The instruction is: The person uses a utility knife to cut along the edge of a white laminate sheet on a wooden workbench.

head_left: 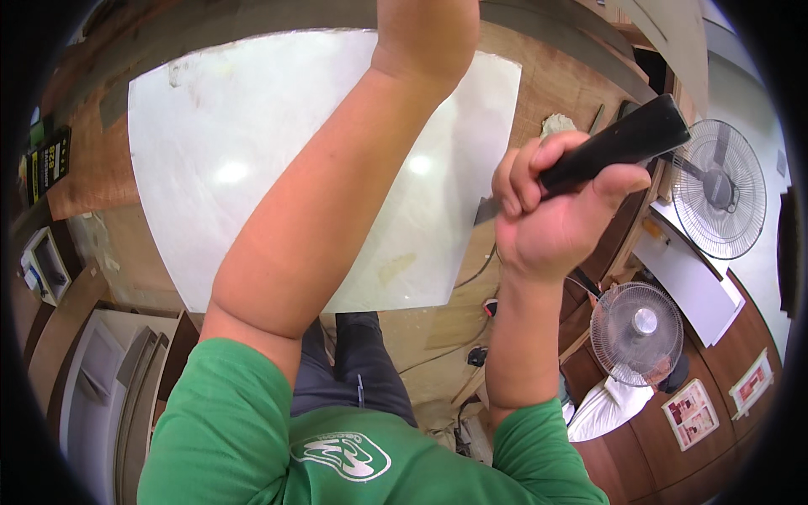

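Note:
My right hand is closed around the thick black handle of a tool, raised at the right of the white sheet. A short piece of flat grey metal shows on the other side of the fist; the tool's exact kind is unclear. My left arm reaches across the glossy white sheet to the top edge of the view. Only the wrist and back of my left hand show there; its fingers are out of sight. The sheet lies on a brown wooden board in front of my body.
Two round fans stand at the right, near some white panels. A person's white garment shows beside the lower fan. Grey shelving is at the lower left. A cable runs below the sheet's right corner.

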Demonstrator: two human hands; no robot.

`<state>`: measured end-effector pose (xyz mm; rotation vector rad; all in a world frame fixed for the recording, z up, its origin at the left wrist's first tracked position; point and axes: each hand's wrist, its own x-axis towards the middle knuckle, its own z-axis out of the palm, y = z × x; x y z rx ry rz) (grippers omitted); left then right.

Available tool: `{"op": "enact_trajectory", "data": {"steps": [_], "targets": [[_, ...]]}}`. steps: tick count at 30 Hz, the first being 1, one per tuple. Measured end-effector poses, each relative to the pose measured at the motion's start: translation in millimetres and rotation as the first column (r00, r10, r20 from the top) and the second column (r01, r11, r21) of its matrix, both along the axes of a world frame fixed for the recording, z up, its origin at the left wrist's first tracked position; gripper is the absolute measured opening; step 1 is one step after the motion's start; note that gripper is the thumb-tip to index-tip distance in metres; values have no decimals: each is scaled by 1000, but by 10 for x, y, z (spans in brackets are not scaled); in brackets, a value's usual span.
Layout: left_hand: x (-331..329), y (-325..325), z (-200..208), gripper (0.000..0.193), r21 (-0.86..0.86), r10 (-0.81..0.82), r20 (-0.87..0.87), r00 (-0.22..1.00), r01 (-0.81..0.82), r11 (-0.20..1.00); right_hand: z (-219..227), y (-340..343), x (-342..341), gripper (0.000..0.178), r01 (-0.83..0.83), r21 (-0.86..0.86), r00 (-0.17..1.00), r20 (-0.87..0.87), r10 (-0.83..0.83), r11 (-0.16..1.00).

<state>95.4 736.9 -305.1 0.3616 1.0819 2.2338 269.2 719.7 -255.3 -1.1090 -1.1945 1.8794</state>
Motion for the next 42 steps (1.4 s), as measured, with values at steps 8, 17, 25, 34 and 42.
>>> {"op": "enact_trajectory", "data": {"steps": [8,17,25,34,42], "targets": [[-57,5,74,53,-51,-30,114,993,36,998,155,-374,638,45,-96,-210,814,546,198,973],[12,-1,177,56,-179,-33,100,994,50,982,90,-617,785,41,-77,-270,849,486,205,960],[12,-36,54,56,-49,-71,-2,998,70,996,83,-629,804,49,-4,-417,924,345,163,909],[116,-4,94,57,-113,53,-73,996,-61,992,60,-706,938,43,-35,-293,763,609,215,955],[173,-68,157,58,-61,-29,-110,994,22,998,-26,-577,854,24,-259,-39,832,499,243,965]]}}
